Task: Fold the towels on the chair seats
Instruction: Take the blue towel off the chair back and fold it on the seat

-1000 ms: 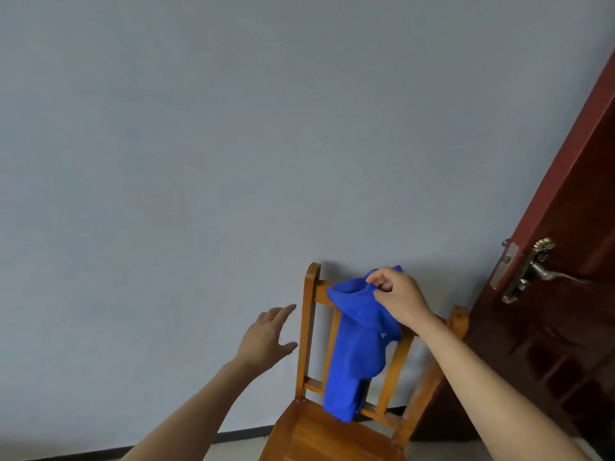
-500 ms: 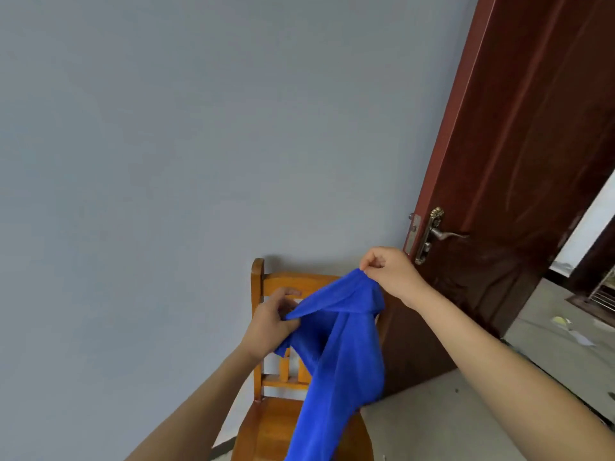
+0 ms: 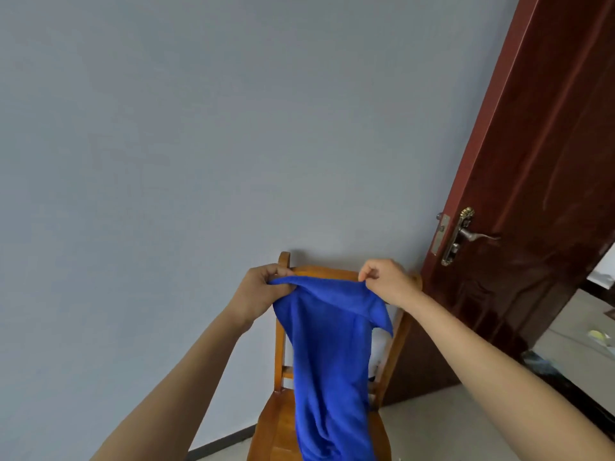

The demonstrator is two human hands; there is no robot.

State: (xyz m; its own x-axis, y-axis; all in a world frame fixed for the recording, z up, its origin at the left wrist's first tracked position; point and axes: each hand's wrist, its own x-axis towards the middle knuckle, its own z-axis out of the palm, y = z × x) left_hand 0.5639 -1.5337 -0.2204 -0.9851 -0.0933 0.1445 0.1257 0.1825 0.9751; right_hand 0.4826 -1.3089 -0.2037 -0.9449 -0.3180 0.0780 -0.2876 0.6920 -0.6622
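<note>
A soft, bright blue cloth towel (image 3: 329,361) hangs in the air in front of an orange-brown wooden slat-back chair (image 3: 279,361), held up by its top edge and draping straight down so that its lower part trails over the chair's seat and runs out of the bottom of the view. The left hand (image 3: 263,291) grips the left end of that top edge, with thumb and curled fingers bunched round the cloth; the right hand (image 3: 382,281) pinches the right end between thumb and forefinger, the other fingers curled in. The two hands are level with each other, just in front of the chair's top rail, and only a short span of cloth is stretched between them. The towel's long axis therefore runs downward from the hands to the seat, while the gripped edge runs left to right. Just below the right hand a loose corner flops over, which suggests that this hand holds the edge a little inboard of the true corner. Neither hand is nearer; each has one end. The step in hand looks like opening the towel out before folding, and the next move probably turns on lowering it flat onto the seat directly beneath. A plain grey wall (image 3: 199,161) stands behind, and a dark red-brown door (image 3: 532,194) with a brass lever handle (image 3: 466,234) is at the right.
</note>
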